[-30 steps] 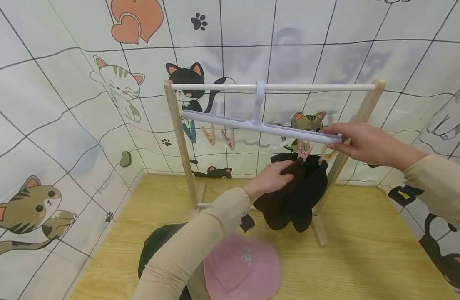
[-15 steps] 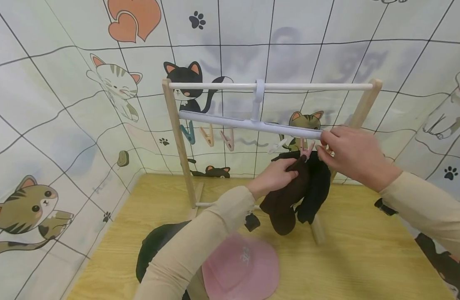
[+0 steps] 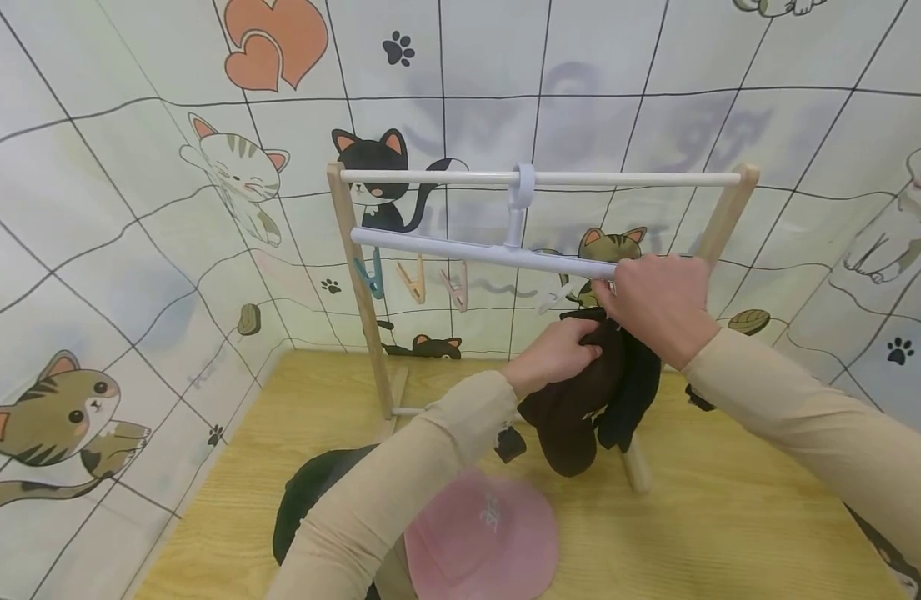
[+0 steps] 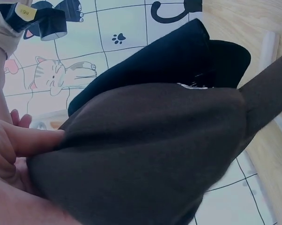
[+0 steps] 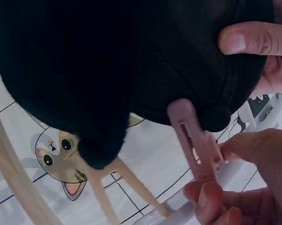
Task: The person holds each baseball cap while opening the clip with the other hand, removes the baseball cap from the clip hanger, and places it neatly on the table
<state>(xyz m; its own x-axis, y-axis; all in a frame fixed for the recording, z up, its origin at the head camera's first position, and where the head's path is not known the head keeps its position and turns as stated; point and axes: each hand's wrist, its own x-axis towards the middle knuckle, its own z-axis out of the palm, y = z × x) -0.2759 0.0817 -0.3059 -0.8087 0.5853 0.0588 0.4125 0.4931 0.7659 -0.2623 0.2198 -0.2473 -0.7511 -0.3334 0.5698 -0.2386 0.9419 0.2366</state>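
Note:
In the head view my left hand grips the dark brown cap, which hangs with its brim low. Behind it hangs a black cap. Over both, at the right part of the pale lilac hanger, is my right hand. The right wrist view shows its thumb and fingers pinching a pink clothes clip at the edge of the cap cloth. A beige clip bites the black cloth nearby. Up close, my left thumb presses the brown cap's edge.
The hanger hooks on the white rod of a small wooden rack. Along it hang a blue clip, a beige one, another pink one and a white clip. A pink cap and a dark green cap lie on the table.
My right hand has slid left along the hanger from its right end to the pink clip. The hanger has turned a little. My left hand keeps its grip on the brown cap.

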